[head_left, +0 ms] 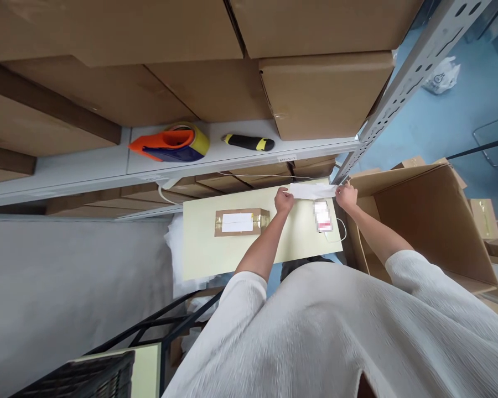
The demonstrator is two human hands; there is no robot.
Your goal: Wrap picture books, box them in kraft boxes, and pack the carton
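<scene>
Left hand (pixel 284 200), right hand (pixel 347 196); stretched forward, apart; grip: each pinching an end of white strip (pixel 313 191)

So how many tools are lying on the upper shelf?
2: the tape dispenser and, to its right, the cutter, both near the front of the shelf. Boxes behind could hide others.

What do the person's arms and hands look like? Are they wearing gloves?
No gloves! The left hand and right hand are bare. The forearms are bare too, with no watch or bracelet that I can see. The shirt is white and crinkly-looking, with short, loose sleeves. Any rings would be too small to tell.
</scene>
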